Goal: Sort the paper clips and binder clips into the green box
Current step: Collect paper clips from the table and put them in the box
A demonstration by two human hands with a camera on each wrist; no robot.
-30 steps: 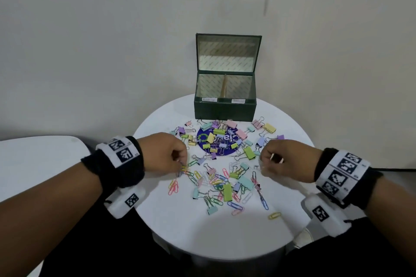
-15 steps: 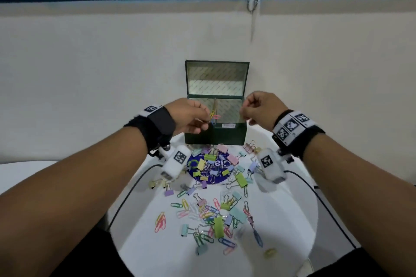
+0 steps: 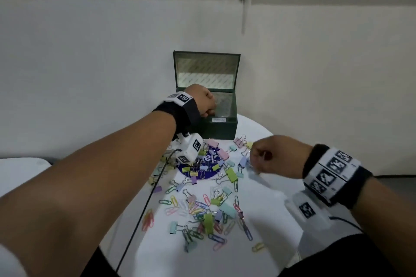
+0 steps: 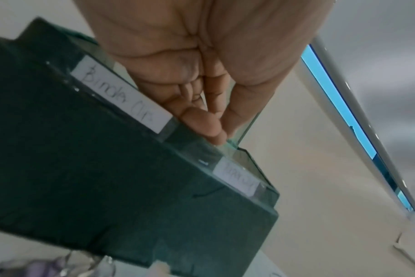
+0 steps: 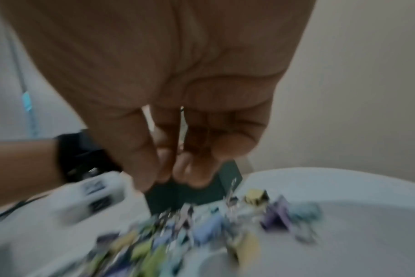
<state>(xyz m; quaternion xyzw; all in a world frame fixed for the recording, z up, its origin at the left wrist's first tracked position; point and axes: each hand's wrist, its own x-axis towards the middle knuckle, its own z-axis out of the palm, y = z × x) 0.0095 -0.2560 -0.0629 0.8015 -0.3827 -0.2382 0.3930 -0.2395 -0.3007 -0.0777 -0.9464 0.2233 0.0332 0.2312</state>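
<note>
The green box [image 3: 222, 129] stands open at the back of the round white table [image 3: 276, 204], lid upright. Its front rim carries two paper labels, "Binder clips" [image 4: 121, 97] on the left and a second label [image 4: 237, 180] on the right. My left hand [image 3: 202, 102] hangs over the box's left half, its fingertips and thumb bunched together [image 4: 222, 135], and no clip shows between them. Coloured paper clips and binder clips [image 3: 209, 209] lie scattered in front of the box. My right hand [image 3: 261, 156] hovers curled above the pile's right side; no clip shows in it, and the right wrist view is blurred.
A dark blue round disc [image 3: 203, 164] lies under the clips near the box. A black cable [image 3: 146, 204] runs from my left wrist camera across the table's left part. Another white table [image 3: 20, 168] sits at the left. A wall is right behind the box.
Both hands rose from the clip pile to the box. Since then the right hand has pulled back down to the pile's right side, while the left hand moved over the box opening.
</note>
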